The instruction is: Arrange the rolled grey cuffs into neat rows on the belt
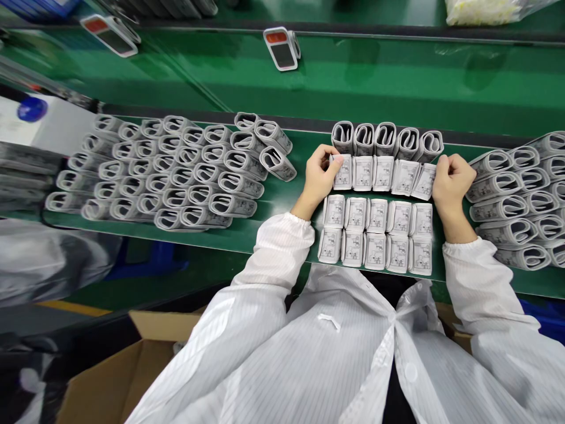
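Folded printed paper leaflets in whitish grey lie in rows on the green worktop in front of me. My left hand is closed at the left end of a row of folded leaflets, its thumb on the end leaflet. At the opposite end, my right hand has its fingers curled against the last leaflet, which leans. Behind that row stand several leaflets with their looped folds showing. Nearer to me, two more rows of leaflets lie with printed faces up.
A large block of folded leaflets covers the worktop on the left, another stack the right. Two small white devices with dark screens are clipped to the shelf edge. An open cardboard box stands below.
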Motion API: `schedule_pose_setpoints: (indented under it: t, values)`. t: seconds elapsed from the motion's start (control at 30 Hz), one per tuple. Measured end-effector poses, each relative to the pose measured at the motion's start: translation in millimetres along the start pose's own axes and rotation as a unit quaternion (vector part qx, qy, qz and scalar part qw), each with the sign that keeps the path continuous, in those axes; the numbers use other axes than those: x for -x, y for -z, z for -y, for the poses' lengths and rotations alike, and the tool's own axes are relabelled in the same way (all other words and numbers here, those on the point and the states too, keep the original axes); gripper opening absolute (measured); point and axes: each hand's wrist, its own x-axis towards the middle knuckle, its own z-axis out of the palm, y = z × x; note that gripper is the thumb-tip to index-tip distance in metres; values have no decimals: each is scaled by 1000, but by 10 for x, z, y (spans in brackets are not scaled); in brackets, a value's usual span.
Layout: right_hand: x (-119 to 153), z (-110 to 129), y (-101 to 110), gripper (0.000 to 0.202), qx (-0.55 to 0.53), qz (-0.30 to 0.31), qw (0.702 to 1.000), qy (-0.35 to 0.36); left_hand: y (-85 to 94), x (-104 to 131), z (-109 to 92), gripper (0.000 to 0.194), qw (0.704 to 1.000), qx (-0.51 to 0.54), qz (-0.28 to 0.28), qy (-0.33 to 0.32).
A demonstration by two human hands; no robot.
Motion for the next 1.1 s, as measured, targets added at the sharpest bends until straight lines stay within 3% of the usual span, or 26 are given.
schedule_pose_setpoints:
  t: [0.2, 1.1]
  values:
    - [-6, 47, 9, 68, 22, 9, 999, -24, 1, 1, -9, 58, 1000, -7, 3, 12]
    - [-5, -6, 5, 74, -10, 9, 1000, -8, -6, -4, 31, 59, 1000, 0, -3, 9]
